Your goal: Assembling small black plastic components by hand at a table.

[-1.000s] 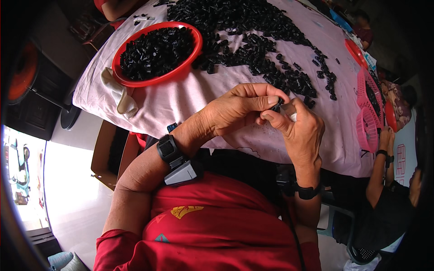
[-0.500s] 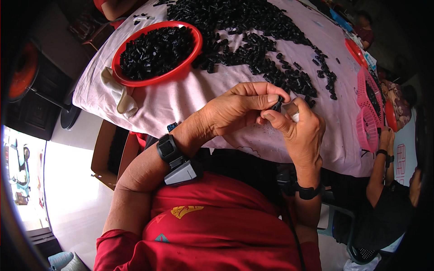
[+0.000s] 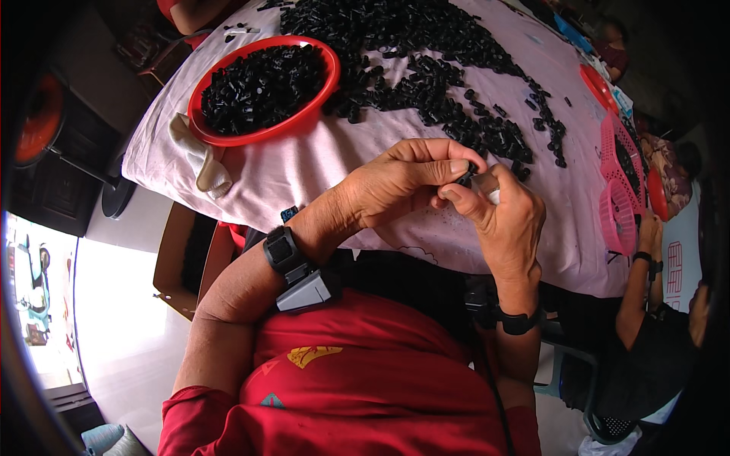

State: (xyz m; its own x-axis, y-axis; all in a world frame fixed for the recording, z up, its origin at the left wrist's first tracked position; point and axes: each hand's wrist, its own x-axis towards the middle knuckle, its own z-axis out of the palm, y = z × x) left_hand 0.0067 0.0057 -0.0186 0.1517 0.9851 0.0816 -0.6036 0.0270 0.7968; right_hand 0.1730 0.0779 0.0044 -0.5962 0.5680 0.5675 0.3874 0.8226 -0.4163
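Above the near part of the table, my left hand (image 3: 411,176) is closed, thumb and forefinger pinching a small black cylindrical part (image 3: 469,174). My right hand (image 3: 508,215) meets it from the right, its fingers closed round a thin greyish blade-like piece (image 3: 484,182) with a white portion (image 3: 494,197) by the fingertips. The tip of that piece is at the black part; the fingers hide whether they touch. Beyond both hands, many similar black parts (image 3: 426,91) lie heaped and scattered. A red basin (image 3: 331,85) full of them stands at the far left.
Pink cloth (image 3: 304,171) covers the table. A white glove-like cloth (image 3: 199,159) lies against the basin. Pink baskets (image 3: 617,216) stand at the right edge, where another person's hands (image 3: 649,232) reach in. An open cardboard box (image 3: 173,266) sits below the table's left side.
The blade-like piece in my right hand has turned slightly, and the fingers have shifted a little toward the black part. My left hand stays in place.
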